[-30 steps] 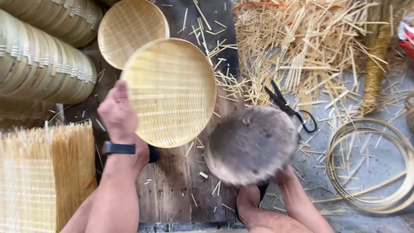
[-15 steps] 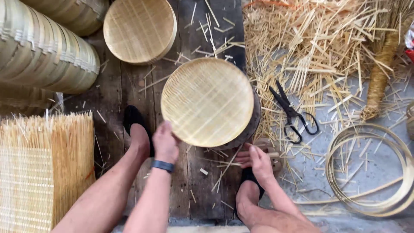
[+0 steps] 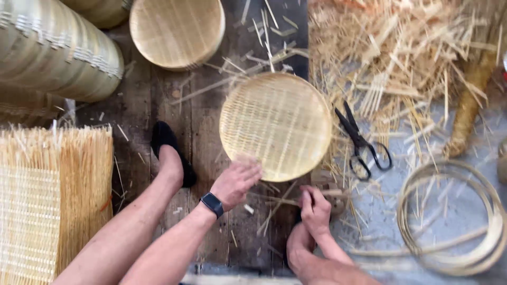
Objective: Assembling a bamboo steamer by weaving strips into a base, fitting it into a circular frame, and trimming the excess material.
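Shifted since half a second ago: round woven bamboo tray [image 3: 275, 125] now lying flatter and a little further from the body, left hand [image 3: 236, 182] slid to its near rim, right hand [image 3: 316, 209] drawn in below it.

Left hand resting on the near edge of the tray, fingers curled loosely at the rim; whether truly gripping or only steadying, cannot tell. Right hand closed around thin bamboo slivers [image 3: 274, 203] just under the tray's lower right edge. Tray sitting on dark wooden floor planks [image 3: 158, 100], seemingly propped on something hidden beneath. A second round tray [image 3: 177, 31] lying well apart, toward the top. Black scissors [image 3: 362, 140] just beside the tray's right edge, amid loose bamboo offcuts [image 3: 401, 63]. Coiled bamboo hoops [image 3: 451, 221] at lower right. Foot in a black shoe [image 3: 169, 150] near the left forearm. Stack of finished trays [image 3: 53, 50] at upper left, fringed woven mat [image 3: 47, 195] at lower left.

Likely troubles: tray tipping off its hidden support under uneven pressure on one rim; splinters in bare fingers from the slivers; a wrist brushing the scissors' points; loose ends snagging the weave.
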